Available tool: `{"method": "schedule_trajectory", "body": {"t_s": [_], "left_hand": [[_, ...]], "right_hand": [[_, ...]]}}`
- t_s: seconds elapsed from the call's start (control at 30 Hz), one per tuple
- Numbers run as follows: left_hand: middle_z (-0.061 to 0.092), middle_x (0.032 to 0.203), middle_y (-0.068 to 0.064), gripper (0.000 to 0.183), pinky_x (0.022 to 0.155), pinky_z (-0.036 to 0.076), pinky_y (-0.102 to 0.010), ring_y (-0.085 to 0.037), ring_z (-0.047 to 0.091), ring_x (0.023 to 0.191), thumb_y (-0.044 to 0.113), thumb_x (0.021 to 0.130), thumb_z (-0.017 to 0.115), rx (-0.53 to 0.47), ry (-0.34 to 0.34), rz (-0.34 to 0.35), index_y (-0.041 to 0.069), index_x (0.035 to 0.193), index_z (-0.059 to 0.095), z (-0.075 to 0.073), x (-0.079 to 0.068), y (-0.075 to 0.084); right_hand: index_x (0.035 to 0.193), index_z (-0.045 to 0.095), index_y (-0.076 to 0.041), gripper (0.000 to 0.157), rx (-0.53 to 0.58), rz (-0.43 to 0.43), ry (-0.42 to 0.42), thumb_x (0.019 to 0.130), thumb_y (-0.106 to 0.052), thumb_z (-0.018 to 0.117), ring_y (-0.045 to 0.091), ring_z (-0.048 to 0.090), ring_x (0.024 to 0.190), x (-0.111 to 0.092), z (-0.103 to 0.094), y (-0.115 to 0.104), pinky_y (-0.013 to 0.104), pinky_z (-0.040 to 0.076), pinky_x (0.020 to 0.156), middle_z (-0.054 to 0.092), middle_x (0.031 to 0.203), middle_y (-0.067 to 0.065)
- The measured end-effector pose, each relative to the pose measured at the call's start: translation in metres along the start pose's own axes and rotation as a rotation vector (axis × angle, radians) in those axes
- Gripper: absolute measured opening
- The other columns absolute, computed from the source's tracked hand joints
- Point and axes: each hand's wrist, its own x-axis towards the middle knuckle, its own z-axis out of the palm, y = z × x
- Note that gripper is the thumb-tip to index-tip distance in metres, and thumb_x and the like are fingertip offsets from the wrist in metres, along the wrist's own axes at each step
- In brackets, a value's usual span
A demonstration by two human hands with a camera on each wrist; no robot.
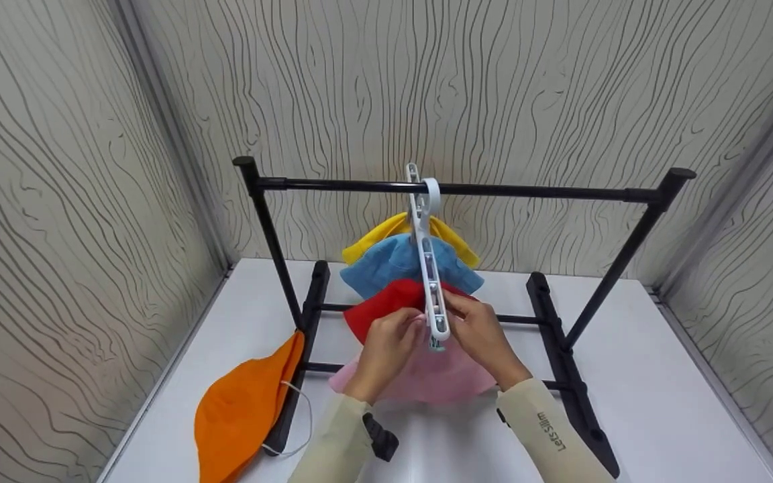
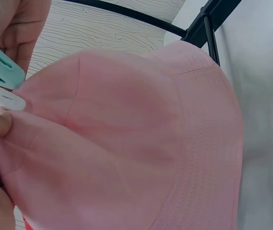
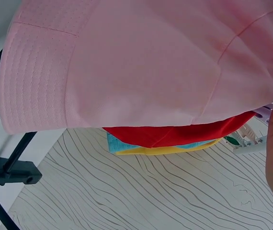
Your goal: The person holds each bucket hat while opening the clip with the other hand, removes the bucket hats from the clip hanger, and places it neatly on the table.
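A pink bucket hat (image 1: 427, 379) hangs crown-up below the near end of a white clip hanger (image 1: 425, 231). At the left of its crown, my left hand (image 1: 386, 345) pinches the gathered fabric between thumb and fingers. My right hand (image 1: 484, 335) holds the crown from the other side, its fingertips partly hidden by the hanger. In the left wrist view, a white clip (image 2: 3, 99) sits at the gathered crown, just below a teal clip (image 2: 2, 67). Whether the white clip bites the fabric I cannot tell. Right behind hangs a red hat (image 1: 386, 305).
Farther back on the hanger are a blue hat (image 1: 380, 265) and a yellow hat (image 1: 380, 233). The hanger hooks over the bar (image 1: 527, 192) of a black rack. An orange hat (image 1: 239, 409) with a white cord leans against the rack's left foot on the white table (image 1: 668, 402).
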Motion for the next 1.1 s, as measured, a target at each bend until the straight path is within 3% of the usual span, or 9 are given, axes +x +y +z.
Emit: {"method": "schedule_trajectory", "body": {"t_s": [0.37,0.9,1.1], "left_hand": [[0.073,0.101,-0.002,0.022,0.086,0.055,-0.022,-0.012,0.069,0.091,0.02,0.093,0.062,-0.026,0.007,0.025,0.01,0.111,0.068,0.0003,-0.0012,-0.0002],[0.074,0.099,-0.002,0.02,0.087,0.054,-0.023,-0.012,0.069,0.09,0.019,0.092,0.064,0.017,0.013,0.048,0.009,0.109,0.069,0.0015,-0.002,-0.0015],[0.074,0.098,-0.003,0.018,0.087,0.055,-0.023,-0.013,0.069,0.088,0.016,0.092,0.064,0.022,0.015,0.048,0.008,0.107,0.07,0.0024,-0.0027,-0.0011]], "right_hand": [[0.129,0.058,-0.003,0.04,-0.008,0.007,0.017,0.09,-0.008,0.065,0.027,0.062,0.115,0.0009,-0.0002,0.0003,0.038,0.048,0.098,0.064,0.126,0.012],[0.122,0.064,-0.003,0.034,-0.022,0.007,0.071,0.089,-0.011,0.067,0.021,0.066,0.104,0.0023,0.0013,0.0009,0.038,0.053,0.092,0.07,0.115,0.01],[0.121,0.064,-0.004,0.034,-0.02,0.038,0.073,0.088,-0.01,0.068,0.019,0.066,0.103,0.0023,0.0011,0.0002,0.032,0.054,0.092,0.07,0.113,0.008]]}}
